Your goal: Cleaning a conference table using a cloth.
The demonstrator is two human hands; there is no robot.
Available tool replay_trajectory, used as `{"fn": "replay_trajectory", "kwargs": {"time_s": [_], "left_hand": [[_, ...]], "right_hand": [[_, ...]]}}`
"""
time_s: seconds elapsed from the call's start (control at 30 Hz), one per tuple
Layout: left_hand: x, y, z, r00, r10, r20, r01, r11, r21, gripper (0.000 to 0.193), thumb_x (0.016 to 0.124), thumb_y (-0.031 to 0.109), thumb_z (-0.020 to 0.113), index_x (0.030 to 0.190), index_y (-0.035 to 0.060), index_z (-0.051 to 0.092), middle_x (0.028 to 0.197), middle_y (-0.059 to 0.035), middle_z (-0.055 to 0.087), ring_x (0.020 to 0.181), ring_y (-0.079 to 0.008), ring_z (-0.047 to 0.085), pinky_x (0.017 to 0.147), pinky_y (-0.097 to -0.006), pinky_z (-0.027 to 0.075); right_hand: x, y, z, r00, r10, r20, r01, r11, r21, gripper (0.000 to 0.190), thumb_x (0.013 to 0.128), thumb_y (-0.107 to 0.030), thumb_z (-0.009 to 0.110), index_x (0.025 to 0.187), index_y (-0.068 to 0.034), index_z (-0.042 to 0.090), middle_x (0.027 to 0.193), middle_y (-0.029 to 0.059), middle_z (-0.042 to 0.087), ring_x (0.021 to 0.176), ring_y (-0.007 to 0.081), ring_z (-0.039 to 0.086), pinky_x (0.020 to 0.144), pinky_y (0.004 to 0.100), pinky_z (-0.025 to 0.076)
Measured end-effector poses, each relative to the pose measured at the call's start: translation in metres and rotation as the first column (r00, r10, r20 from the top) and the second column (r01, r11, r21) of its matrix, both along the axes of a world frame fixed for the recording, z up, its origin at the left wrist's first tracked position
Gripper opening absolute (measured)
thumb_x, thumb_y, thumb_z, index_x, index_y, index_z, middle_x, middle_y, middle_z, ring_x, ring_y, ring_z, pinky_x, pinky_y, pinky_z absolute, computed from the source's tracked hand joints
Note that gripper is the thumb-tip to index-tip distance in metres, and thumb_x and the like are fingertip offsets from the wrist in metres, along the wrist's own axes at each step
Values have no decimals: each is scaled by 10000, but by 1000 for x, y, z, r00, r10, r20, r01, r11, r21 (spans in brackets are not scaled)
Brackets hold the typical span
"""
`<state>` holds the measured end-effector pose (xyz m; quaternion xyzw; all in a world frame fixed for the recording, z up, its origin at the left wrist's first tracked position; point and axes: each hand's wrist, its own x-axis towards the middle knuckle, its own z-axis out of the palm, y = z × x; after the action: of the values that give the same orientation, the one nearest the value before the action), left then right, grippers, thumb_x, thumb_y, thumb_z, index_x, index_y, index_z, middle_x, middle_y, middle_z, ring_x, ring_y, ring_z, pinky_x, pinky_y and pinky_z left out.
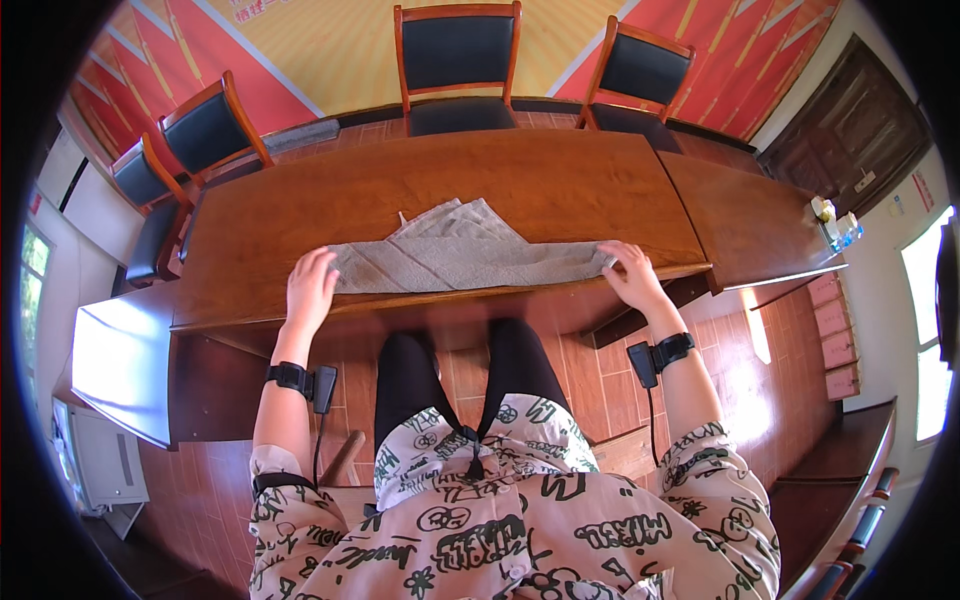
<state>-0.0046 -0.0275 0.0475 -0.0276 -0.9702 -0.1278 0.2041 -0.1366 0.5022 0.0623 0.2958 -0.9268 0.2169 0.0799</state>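
A grey cloth with thin darker stripes point(450, 264) lies on the wooden table point(300, 217) along its near edge. Its near part forms a long flat band, and behind the band a folded, pointed part sticks out towards the far side. My left hand point(311, 283) is at the band's left end, fingers bent against the cloth. At the right end, my right hand point(631, 274) has its thumb and fingers around the cloth's corner; whether it pinches the fabric is hard to tell. Both wrists wear black straps with small cabled devices.
Dark-padded wooden chairs point(459, 56) stand beyond the table and at its left. On the right table section, near its far end, are a clear container and small items point(844, 231). Pink boxes point(834, 337) are stacked at the right. A grey cabinet point(109, 457) stands lower left.
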Motion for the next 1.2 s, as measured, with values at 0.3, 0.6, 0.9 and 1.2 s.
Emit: {"fn": "replay_trajectory", "kwargs": {"time_s": [0.3,0.6,0.9,1.2], "left_hand": [[-27,-27,-15,931,325,166,-332,943,14,454,882,330,557,1268,103,476,1119,-122,568,1070,-317,514,880,-461,414],[-45,-25,-6,969,244,-36,-226,937,267,149,845,224,621,821,80,596,867,-85,599,849,-286,582,745,-412,450],[-25,-22,58,980,57,-191,18,930,367,168,898,193,568,859,32,541,701,-139,582,636,-259,580,605,-341,445],[70,-20,56,874,-244,419,41,898,438,185,746,71,714,830,-32,584,726,-61,518,682,-149,491,652,-288,416]], "right_hand": [[-31,-7,-9,942,-329,70,317,938,139,416,739,-214,704,1103,-51,587,1097,141,593,1088,320,515,926,394,420],[-31,-9,14,958,-199,205,240,950,-199,173,719,-133,697,865,-64,635,892,112,632,875,275,604,765,360,479],[-50,-22,57,958,-237,164,278,906,-318,104,740,-62,573,827,-28,617,722,97,624,684,203,596,647,305,473],[23,36,40,949,28,315,73,950,-304,187,798,-58,597,962,8,656,818,69,660,741,109,588,676,269,474]]}}
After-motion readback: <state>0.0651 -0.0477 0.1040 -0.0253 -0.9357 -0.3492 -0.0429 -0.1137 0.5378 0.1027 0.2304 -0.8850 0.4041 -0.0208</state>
